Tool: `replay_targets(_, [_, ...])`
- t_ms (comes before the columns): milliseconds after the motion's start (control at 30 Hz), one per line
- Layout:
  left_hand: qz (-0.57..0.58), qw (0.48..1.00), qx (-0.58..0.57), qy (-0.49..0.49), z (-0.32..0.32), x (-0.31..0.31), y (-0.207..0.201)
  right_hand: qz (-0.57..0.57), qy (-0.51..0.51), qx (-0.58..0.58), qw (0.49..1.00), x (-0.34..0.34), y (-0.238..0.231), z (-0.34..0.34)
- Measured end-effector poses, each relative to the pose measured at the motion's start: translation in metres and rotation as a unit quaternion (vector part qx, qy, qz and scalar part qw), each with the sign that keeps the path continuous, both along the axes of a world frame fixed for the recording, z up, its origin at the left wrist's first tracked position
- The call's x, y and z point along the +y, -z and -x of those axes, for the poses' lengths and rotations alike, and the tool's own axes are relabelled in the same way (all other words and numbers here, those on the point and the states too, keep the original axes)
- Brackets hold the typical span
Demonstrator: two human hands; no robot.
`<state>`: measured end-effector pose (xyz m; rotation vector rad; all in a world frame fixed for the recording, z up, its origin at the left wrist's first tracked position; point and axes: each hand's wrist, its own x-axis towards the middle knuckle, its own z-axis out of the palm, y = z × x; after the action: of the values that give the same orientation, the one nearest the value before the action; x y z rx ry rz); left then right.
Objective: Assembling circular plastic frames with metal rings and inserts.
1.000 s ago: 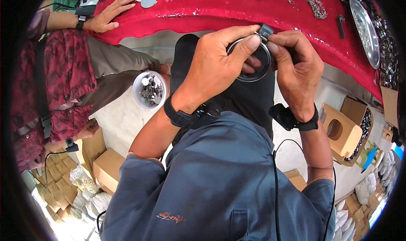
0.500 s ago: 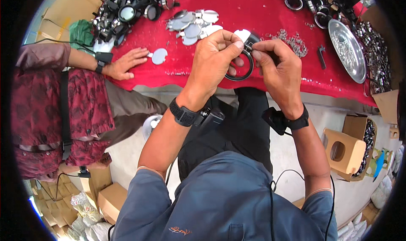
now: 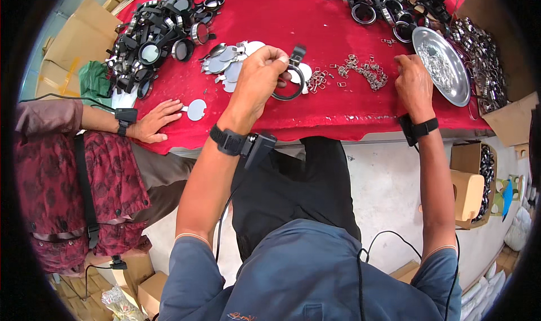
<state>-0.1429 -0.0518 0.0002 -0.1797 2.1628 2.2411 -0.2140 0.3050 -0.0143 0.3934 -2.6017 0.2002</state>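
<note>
My left hand (image 3: 258, 83) pinches a black ring (image 3: 291, 98) with a black tab (image 3: 297, 53) standing up from its top edge. The ring is held above the red-covered table, partly over a pale disc (image 3: 305, 73). To the right, my right hand (image 3: 414, 87) is lowered to the table with its fingers curled. The spot where a dark metal tool lay is under this hand, and whatever it grips is hidden. Close by is an oval metal tray (image 3: 419, 38) with small shiny metal parts. Small metal clips (image 3: 369, 75) lie scattered between my hands.
A co-worker's hand (image 3: 153, 121) rests at the left beside a grey disc (image 3: 196, 110). Grey discs (image 3: 232, 70) form a pile left of centre. Heaps of black rings (image 3: 149, 52) stand at the back left and back right (image 3: 363, 13). Cardboard boxes (image 3: 468, 196) stand on the floor.
My right hand has left the black ring and moved right, down onto the table by the tray. My left hand keeps the ring, whose tab now points up. The view has shifted.
</note>
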Motion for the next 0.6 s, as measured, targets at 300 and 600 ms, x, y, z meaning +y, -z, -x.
replay_targets(300, [-0.014, 0.984, -0.034, 0.175, 0.012, 0.025, 0.002, 0.236, -0.342, -0.122, 0.901, -0.086, -0.030, -0.040])
replay_targets(600, [0.041, 0.976, -0.041, 0.210, 0.012, 0.026, 0.004, 0.141, -0.376, -0.136, 0.906, -0.083, -0.020, -0.037])
